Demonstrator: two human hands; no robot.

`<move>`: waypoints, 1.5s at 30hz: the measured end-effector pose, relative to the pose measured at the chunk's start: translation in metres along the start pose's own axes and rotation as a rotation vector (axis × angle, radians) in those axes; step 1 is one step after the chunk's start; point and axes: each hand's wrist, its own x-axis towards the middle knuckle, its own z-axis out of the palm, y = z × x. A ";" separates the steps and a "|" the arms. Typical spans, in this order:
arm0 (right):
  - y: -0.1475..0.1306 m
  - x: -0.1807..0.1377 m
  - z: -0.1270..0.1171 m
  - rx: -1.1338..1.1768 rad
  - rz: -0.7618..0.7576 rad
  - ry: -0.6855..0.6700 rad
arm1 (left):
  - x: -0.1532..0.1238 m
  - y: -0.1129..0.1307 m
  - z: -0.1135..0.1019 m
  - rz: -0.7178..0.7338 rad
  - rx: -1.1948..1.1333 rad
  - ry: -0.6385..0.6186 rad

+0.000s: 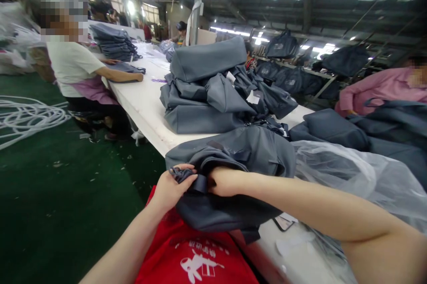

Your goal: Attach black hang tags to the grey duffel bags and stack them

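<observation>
The left hand (pixel 171 188) pinches a bunched strap (pixel 180 175) at the slate-grey bag (pixel 256 148). The right hand (pixel 225 182) reaches inside; its grip I cannot tell.

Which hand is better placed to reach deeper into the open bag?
Right, probably: the right hand reaches into the grey-blue bag, partly hidden within, while the left hand pinches what looks like looped cord outside.

The soft, dark blue-gray bag (pixel 247 153) lies at the edge of the white table (pixel 147 106). Its mouth is open, its cloth is wrinkly, and a strap (pixel 200 183) pokes out beside the opening.
</observation>
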 end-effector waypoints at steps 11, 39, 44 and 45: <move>-0.025 0.003 0.011 0.191 -0.195 0.410 | -0.016 0.017 -0.009 0.130 0.104 -0.001; -0.022 -0.004 0.022 -0.010 -0.257 0.508 | -0.027 -0.002 0.008 -0.033 -0.198 -0.195; -0.020 0.001 0.017 -0.003 -0.303 0.494 | -0.040 -0.002 0.001 0.058 -0.092 -0.193; -0.019 0.001 0.016 0.014 -0.323 0.496 | -0.043 -0.005 -0.002 0.075 -0.040 -0.110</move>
